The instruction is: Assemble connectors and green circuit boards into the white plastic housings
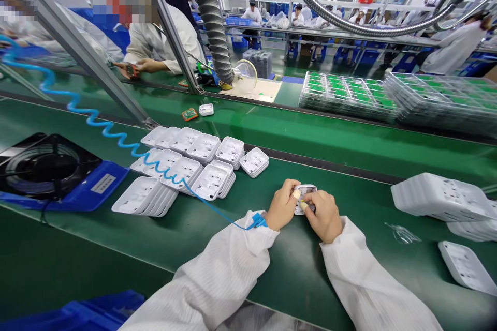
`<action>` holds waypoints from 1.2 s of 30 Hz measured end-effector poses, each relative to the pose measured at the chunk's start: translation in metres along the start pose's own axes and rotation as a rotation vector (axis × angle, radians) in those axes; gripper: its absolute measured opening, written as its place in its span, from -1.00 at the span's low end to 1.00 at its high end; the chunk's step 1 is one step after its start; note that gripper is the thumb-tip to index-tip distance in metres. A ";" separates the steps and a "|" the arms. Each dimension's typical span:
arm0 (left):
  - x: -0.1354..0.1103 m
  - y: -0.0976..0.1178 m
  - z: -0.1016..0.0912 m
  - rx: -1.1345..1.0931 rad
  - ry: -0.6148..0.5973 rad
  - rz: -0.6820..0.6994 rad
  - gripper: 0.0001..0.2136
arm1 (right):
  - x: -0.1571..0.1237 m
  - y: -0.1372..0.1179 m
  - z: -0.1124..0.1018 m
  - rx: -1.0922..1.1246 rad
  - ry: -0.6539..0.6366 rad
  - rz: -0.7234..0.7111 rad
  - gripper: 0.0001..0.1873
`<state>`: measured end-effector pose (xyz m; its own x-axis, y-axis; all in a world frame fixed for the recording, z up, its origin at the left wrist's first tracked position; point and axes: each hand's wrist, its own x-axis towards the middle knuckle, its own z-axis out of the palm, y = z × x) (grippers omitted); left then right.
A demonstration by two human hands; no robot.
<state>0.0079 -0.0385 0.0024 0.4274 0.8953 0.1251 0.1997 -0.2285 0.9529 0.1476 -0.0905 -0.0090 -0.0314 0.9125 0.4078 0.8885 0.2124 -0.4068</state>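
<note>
A small white plastic housing point(306, 192) rests on the green bench mat point(217, 227), held between both hands. My left hand point(282, 206) grips its left side, fingers curled, a yellow finger cot on the thumb. My right hand point(323, 214) closes on its right side, also with a yellow cot. Both arms wear white coat sleeves. A blue wrist strap point(257, 220) sits at my left wrist, and its coiled blue cord point(116, 134) runs off to the upper left.
Rows of white housings point(186, 165) lie left of my hands. Stacks of white covers point(442, 197) sit at right. A black fan on a blue base point(50, 170) stands far left. Trays of green boards point(349, 94) lie beyond the conveyor. A co-worker point(155, 44) works opposite.
</note>
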 end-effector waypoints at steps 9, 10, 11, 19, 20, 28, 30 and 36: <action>0.000 -0.001 0.000 -0.008 0.005 -0.007 -0.82 | 0.001 0.003 -0.001 0.028 -0.034 0.002 -0.82; 0.000 -0.001 0.000 -0.005 0.008 -0.012 -0.82 | 0.001 0.004 -0.001 0.032 -0.036 0.001 -0.82; 0.000 -0.001 0.000 -0.001 0.013 -0.021 -0.82 | 0.001 0.004 -0.001 0.038 -0.035 0.000 -0.82; 0.002 -0.005 0.002 -0.008 0.043 -0.061 -0.83 | -0.001 0.009 0.002 0.047 -0.044 -0.035 -0.81; 0.002 -0.006 0.002 -0.009 0.046 -0.059 -0.83 | -0.002 0.010 0.003 0.045 -0.047 -0.039 -0.81; 0.001 -0.009 0.002 -0.014 0.059 -0.054 -0.85 | -0.002 0.008 0.008 0.040 0.008 -0.054 -0.82; 0.001 -0.008 0.002 -0.011 0.062 -0.048 -0.85 | -0.002 0.004 0.008 0.012 0.003 -0.070 -0.84; -0.002 -0.009 0.006 0.022 0.080 -0.044 -0.84 | -0.003 -0.002 0.011 -0.092 -0.023 -0.086 -0.89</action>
<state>0.0104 -0.0401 -0.0080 0.3457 0.9324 0.1054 0.2366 -0.1953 0.9518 0.1409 -0.0899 -0.0181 -0.1189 0.9005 0.4182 0.9204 0.2579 -0.2937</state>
